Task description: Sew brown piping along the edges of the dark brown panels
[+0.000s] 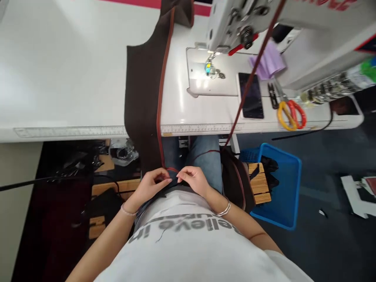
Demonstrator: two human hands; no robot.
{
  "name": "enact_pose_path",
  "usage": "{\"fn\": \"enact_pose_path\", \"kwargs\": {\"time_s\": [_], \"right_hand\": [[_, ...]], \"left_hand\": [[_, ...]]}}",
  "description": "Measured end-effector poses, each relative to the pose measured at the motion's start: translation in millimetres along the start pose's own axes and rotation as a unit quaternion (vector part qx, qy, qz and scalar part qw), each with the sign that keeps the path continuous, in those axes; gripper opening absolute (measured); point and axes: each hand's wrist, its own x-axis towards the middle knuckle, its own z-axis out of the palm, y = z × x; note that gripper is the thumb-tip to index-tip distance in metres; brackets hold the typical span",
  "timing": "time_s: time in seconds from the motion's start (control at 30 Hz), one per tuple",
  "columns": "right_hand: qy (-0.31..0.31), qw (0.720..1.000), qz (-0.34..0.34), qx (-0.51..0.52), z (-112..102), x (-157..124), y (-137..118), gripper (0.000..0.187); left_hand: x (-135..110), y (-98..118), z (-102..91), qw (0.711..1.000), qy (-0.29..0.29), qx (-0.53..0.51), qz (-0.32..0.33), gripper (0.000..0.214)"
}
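My left hand [154,184] is over my lap by the lower end of a dark brown fabric piece [143,86]. Its thumb and fingers are closed in a pinch; what is between them is hidden. Facing it, my right hand [194,180] pinches a thin reddish-brown trim strip [172,169], which curves across from the fabric's edge. The same colour of trim runs along the right side of the brown piece, which lies over the table edge and hangs down to my lap. The fingertips of both hands are close together but apart.
Above right stands a sewing machine [223,27] with its needle area lit. A phone [251,96], thread snips [273,96] and scissors [290,113] lie on the white table [73,78]. A long strip [255,70] hangs at the right, above a blue basket [289,188].
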Motion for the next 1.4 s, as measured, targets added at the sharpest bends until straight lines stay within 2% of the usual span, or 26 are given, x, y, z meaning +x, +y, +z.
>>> {"fn": "enact_pose_path", "kwargs": {"time_s": [0.1,0.23,0.37,0.53,0.77,0.97,1.03,1.1,1.17,1.27,1.33,1.4], "right_hand": [[-0.012,1.000,0.011,-0.002,0,2,3,0.035],[-0.012,1.000,0.012,-0.012,3,3,8,0.025],[-0.006,0.999,-0.003,-0.052,6,4,9,0.016],[-0.013,0.994,-0.030,-0.104,5,5,8,0.016],[-0.047,0.994,-0.011,-0.103,2,3,5,0.023],[-0.047,0.992,-0.011,-0.115,2,4,7,0.024],[-0.039,0.992,-0.019,-0.116,2,4,9,0.022],[0.001,0.987,-0.062,-0.147,2,3,10,0.017],[0.063,0.961,-0.142,-0.227,3,1,10,0.012],[0.123,0.885,-0.244,-0.376,6,-3,7,0.010],[0.129,0.844,-0.266,-0.447,9,-4,6,0.009],[0.121,0.822,-0.260,-0.491,12,-4,5,0.010]], "left_hand": [[8,-8,7.5,0.983,-0.016,-0.184,0.004,0.036],[13,-14,15.1,0.957,0.016,-0.283,0.067,0.023],[15,-18,19.5,0.948,0.049,-0.305,0.077,0.018],[15,-21,22.4,0.946,0.076,-0.301,0.095,0.009],[16,-24,22.1,0.940,0.074,-0.320,0.091,0.012],[17,-24,21.1,0.932,0.063,-0.349,0.077,0.016],[17,-23,20.9,0.932,0.067,-0.350,0.069,0.018],[17,-23,21.0,0.934,0.075,-0.343,0.065,0.019],[18,-22,21.3,0.937,0.078,-0.335,0.067,0.018],[18,-20,21.8,0.939,0.075,-0.328,0.066,0.016],[17,-19,21.7,0.946,0.088,-0.307,0.056,0.016],[18,-16,21.5,0.953,0.108,-0.279,0.043,0.017]]}}
